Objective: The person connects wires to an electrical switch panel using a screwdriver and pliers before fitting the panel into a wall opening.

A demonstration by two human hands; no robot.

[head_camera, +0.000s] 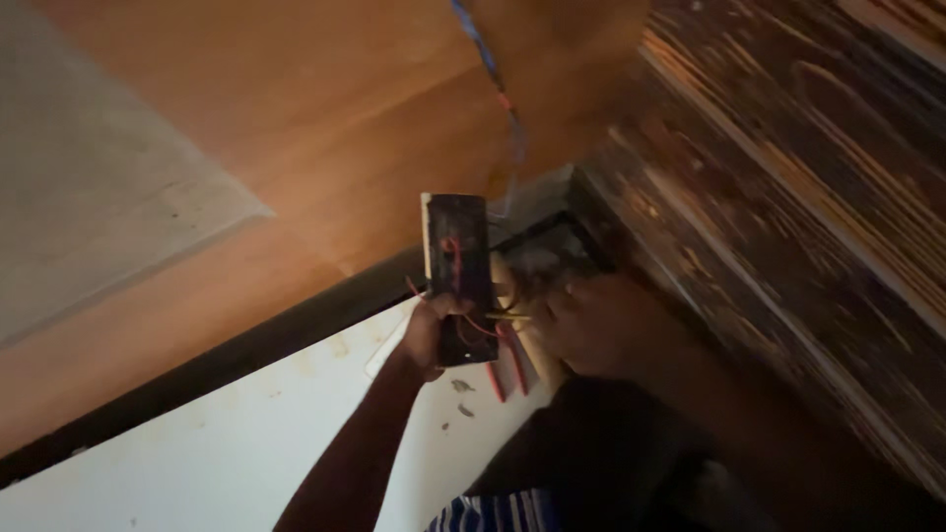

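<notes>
My left hand (431,330) grips the lower end of a dark rectangular switch plate (459,271), held up with its back toward me; red wires (505,357) run from it down past my fingers. My right hand (589,325) is just to the right, fingers at thin yellowish and red wires between the plate and a recessed wall box (548,248). The fingertips of my right hand are blurred and partly hidden behind the plate and wires. A blue and red cord (493,69) hangs from above toward the box.
A dark, streaked wooden panel (798,197) fills the right side. An orange-brown wall (325,128) is behind the box, with a grey slab (89,197) at the left. Below a dark trim strip (227,369) lies a white surface (217,463). Striped cloth (498,514) shows at the bottom.
</notes>
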